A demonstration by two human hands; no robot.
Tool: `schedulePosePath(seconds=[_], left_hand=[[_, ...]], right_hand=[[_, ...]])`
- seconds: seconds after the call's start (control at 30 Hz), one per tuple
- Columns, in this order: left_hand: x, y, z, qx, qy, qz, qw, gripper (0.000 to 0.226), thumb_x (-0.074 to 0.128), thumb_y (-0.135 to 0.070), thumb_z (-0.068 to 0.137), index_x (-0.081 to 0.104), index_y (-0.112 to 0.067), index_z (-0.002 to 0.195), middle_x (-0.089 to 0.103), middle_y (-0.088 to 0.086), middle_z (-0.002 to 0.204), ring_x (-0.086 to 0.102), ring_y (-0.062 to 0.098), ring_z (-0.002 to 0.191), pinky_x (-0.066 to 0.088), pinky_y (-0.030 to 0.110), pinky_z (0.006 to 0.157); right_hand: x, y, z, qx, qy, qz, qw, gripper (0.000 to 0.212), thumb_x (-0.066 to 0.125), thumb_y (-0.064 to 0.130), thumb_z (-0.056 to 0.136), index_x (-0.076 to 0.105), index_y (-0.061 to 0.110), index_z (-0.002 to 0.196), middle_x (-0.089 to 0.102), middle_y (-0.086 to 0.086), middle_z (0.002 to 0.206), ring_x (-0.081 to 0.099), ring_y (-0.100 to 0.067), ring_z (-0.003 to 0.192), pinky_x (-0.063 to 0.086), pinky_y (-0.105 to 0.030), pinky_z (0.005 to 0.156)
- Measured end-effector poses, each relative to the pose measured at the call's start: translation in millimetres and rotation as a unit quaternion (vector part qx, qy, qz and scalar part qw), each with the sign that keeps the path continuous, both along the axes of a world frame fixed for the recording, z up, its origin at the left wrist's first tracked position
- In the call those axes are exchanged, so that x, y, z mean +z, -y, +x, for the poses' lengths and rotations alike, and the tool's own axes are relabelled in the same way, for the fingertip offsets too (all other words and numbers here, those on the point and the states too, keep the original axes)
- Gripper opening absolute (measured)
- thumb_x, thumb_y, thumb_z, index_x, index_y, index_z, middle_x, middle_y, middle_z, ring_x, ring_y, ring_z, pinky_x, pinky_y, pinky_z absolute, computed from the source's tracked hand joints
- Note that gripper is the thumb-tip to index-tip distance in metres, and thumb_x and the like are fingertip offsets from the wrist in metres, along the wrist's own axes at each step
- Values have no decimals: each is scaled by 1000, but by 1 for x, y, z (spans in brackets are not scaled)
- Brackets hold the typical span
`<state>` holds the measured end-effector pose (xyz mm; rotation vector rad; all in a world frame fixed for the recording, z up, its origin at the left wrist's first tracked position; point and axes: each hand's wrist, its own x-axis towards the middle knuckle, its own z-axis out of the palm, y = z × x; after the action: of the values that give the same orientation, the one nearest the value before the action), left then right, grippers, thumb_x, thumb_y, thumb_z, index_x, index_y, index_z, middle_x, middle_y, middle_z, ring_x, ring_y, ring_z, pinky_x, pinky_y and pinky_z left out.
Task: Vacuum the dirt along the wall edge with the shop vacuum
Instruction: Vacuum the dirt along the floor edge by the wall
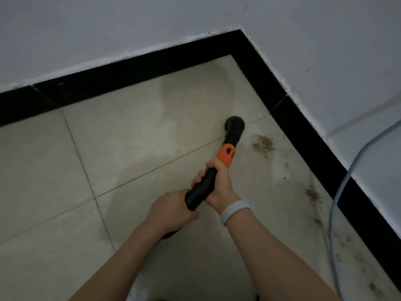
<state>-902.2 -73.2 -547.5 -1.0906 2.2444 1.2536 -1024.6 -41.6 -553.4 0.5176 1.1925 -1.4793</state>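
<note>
Pale tiled floor (pixel 108 148) meets black skirting (pixel 152 68) at a far corner. Both hands, left hand (pixel 171 210) and right hand (pixel 219 183), close their fingers around the vacuum wand (pixel 208 181). Its long axis points far-right; its nozzle (pixel 235 123) sits near the dirt (pixel 263 143).

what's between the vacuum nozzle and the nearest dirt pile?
Head view: only bare tile between the nozzle and the nearest dirt pile, to its right, closer to the black baseboard.

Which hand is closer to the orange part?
Right. The right hand grips the wand just below the orange collar, touching it; the left hand holds the wand's lower end, farther back.
</note>
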Motion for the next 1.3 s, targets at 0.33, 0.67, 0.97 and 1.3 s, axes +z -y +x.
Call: schedulePosePath(seconds=[0.33,0.67,0.97,1.3], left_hand=[[6,-20,76,45,37,-31,998,20,64,-34,74,49,-28,86,66,3,91,61,23,82,41,27,61],[15,-51,253,254,160,-22,953,24,65,-38,66,56,-26,85,63,4,82,59,26,77,37,28,58],[22,-65,279,373,162,-86,909,21,70,-25,69,51,-28,77,58,-2,65,55,21,61,35,27,51],[24,-45,186,132,101,-29,986,23,65,-33,69,42,-37,67,51,-13,66,52,14,65,31,22,48]], right_hand=[[5,-10,75,50,14,12,999,20,45,13,81,38,15,63,43,-2,42,41,-16,33,41,-22,45],[2,-4,260,211,74,22,975,17,50,5,79,44,9,63,46,-4,41,44,-19,33,42,-26,44],[14,14,286,345,109,-8,932,11,55,10,76,45,12,71,48,-4,50,46,-20,42,45,-29,52],[12,-17,182,139,82,17,987,17,47,11,84,43,12,68,44,-2,44,43,-17,34,43,-24,46]])
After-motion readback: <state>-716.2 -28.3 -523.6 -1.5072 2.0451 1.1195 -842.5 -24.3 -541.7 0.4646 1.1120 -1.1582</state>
